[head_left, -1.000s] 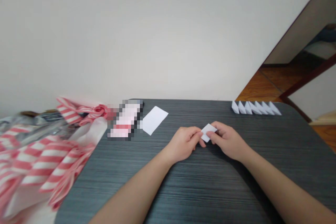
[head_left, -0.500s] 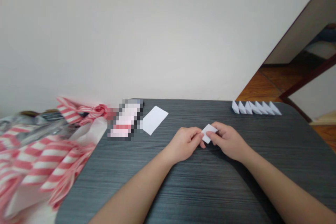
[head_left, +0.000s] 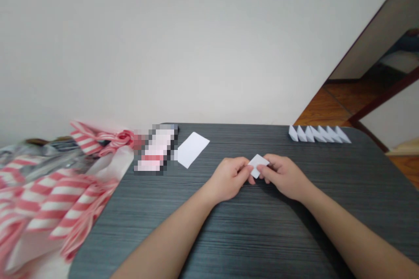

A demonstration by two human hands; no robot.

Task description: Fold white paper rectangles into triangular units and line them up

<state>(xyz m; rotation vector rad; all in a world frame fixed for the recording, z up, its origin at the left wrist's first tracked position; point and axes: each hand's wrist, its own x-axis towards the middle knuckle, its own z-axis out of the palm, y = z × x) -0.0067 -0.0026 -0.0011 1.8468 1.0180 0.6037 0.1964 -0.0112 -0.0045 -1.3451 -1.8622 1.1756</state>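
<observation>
Between both hands, a small folded piece of white paper (head_left: 258, 160) is held just above the dark table (head_left: 229, 235), one corner pointing away from me. My left hand (head_left: 231, 178) pinches its left side, thumb on top and fingers curled beneath. On the opposite side, my right hand (head_left: 282, 175) grips the paper with its thumb pressed on the face. The fingers under the paper are partly hidden. Farther left lies a flat sheet of white paper (head_left: 193, 149). Several folded white paper pieces (head_left: 319, 134) stand in a slanted row at the back right.
A blurred-out device, seemingly a phone (head_left: 157, 148), lies at the table's back left. Red-and-white striped cloth (head_left: 55, 196) is heaped beside the left edge. Behind the table rises a white wall (head_left: 203, 43), and wooden floor (head_left: 322, 107) shows to the right.
The folded paper has shifted slightly left and turned a little, so its corner points more directly away. The left thumb now overlaps its near left edge. Everything else is unmoved.
</observation>
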